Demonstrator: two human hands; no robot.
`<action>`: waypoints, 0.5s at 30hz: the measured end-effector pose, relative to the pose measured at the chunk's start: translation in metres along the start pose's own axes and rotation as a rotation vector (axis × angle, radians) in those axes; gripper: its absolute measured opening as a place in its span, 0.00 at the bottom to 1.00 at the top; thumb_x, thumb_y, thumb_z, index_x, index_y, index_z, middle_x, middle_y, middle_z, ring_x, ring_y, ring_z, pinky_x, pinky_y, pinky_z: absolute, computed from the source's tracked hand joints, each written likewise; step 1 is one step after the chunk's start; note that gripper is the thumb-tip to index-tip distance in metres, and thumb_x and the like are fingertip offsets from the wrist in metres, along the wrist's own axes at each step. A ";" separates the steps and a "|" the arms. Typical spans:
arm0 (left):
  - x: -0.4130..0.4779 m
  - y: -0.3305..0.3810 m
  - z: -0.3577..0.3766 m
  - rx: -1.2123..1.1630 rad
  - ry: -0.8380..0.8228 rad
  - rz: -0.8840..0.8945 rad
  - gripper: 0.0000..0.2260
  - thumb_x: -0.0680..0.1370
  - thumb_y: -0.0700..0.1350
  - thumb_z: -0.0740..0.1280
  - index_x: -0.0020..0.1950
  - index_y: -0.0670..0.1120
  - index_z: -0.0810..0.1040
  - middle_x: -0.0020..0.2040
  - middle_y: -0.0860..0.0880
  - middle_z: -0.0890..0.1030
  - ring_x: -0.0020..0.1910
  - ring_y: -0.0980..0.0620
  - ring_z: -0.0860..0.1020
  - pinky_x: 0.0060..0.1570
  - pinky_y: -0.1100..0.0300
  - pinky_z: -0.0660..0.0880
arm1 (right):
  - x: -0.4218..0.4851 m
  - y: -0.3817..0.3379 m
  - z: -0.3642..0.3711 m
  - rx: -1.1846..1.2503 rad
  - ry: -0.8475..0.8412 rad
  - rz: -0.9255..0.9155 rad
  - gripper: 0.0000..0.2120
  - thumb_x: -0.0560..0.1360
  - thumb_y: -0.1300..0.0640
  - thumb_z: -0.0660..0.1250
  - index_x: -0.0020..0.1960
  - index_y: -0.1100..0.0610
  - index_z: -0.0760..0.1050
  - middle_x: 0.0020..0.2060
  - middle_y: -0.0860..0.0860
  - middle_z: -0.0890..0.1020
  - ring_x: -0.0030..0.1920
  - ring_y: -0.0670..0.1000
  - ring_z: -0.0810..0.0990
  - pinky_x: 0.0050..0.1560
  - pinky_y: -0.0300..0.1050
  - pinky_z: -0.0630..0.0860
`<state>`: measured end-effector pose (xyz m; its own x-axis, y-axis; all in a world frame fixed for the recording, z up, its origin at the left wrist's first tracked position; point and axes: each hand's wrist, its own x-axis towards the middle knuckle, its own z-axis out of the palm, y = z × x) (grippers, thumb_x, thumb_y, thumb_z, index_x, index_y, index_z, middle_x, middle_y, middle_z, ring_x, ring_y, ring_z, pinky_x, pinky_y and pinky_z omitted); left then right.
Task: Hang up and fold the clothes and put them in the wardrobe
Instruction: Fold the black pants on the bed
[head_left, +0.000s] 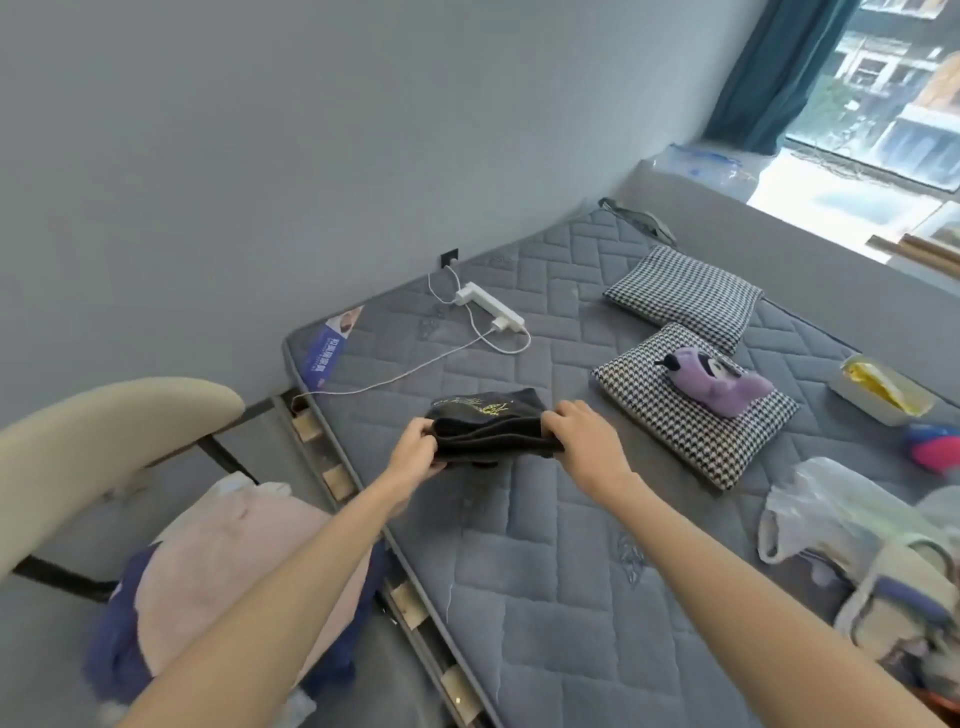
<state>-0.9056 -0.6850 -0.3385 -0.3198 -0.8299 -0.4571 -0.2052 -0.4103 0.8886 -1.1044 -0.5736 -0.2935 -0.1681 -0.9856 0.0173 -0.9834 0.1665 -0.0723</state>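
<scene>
Here we hold the folded black garment (491, 426) between our hands above the mattress (545, 571): left hand (413, 449) grips its left end, right hand (584, 434) its right end.

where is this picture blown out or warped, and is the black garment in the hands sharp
Head view: the window is blown out, its sill glaring white; the wide lens tilts and bows the mattress edge; the black garment, held by the left hand and right hand, is fairly sharp, its yellow print unreadable; the bags at the right edge are smeared.
</scene>
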 end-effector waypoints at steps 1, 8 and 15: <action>-0.002 -0.025 0.002 0.031 -0.026 -0.043 0.15 0.78 0.31 0.51 0.46 0.48 0.70 0.55 0.42 0.73 0.54 0.47 0.74 0.39 0.62 0.75 | -0.017 -0.002 0.018 0.011 -0.057 0.031 0.07 0.75 0.60 0.66 0.53 0.54 0.73 0.52 0.50 0.75 0.55 0.53 0.72 0.48 0.46 0.70; -0.062 -0.159 0.001 0.094 -0.192 -0.385 0.13 0.79 0.31 0.50 0.48 0.46 0.70 0.55 0.41 0.75 0.46 0.46 0.80 0.48 0.54 0.79 | -0.130 -0.027 0.094 0.083 -0.459 0.159 0.07 0.73 0.64 0.66 0.48 0.55 0.75 0.52 0.51 0.77 0.55 0.54 0.74 0.45 0.46 0.70; -0.105 -0.199 -0.022 0.239 -0.353 -0.594 0.13 0.79 0.33 0.52 0.59 0.44 0.68 0.60 0.42 0.72 0.43 0.41 0.82 0.44 0.52 0.81 | -0.181 -0.059 0.107 0.168 -0.800 0.239 0.12 0.68 0.64 0.72 0.50 0.57 0.79 0.51 0.54 0.82 0.47 0.55 0.79 0.44 0.45 0.75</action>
<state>-0.8111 -0.5241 -0.4661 -0.3628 -0.3051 -0.8805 -0.6200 -0.6263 0.4725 -1.0091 -0.4082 -0.3994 -0.2087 -0.6592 -0.7224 -0.8940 0.4280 -0.1323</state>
